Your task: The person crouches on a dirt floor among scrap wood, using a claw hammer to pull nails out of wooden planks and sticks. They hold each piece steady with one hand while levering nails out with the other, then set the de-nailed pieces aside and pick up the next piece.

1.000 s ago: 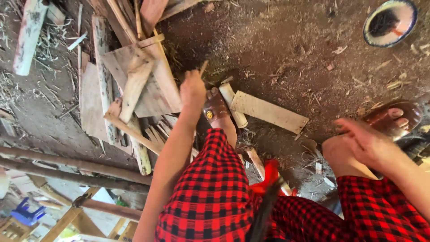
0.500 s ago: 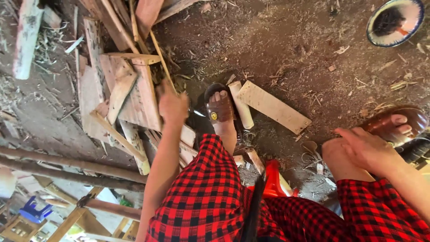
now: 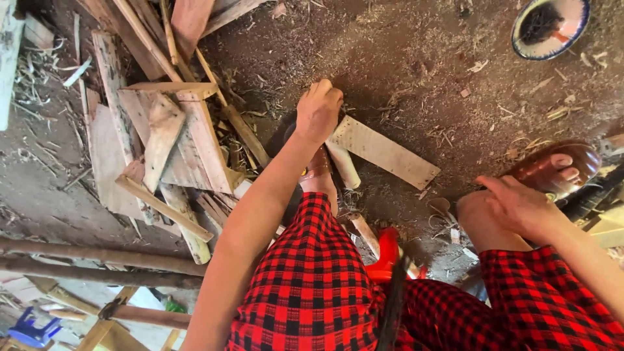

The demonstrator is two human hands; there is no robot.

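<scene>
Head view looks down: left hand (image 3: 318, 112), fingers curled loosely, reaches to the near-left end of a flat wooden board (image 3: 385, 151) lying on the dirt floor (image 3: 403, 58); whether it pinches the board I cannot tell. Right hand (image 3: 520, 206) rests spread on the right knee (image 3: 478, 218). Scrap wood pile (image 3: 166, 140) lies left.

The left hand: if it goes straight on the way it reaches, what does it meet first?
The left hand reaches toward bare dirt ground; probably it meets that first. The flat plank lies beside it, not ahead. Depth is unclear.
</scene>
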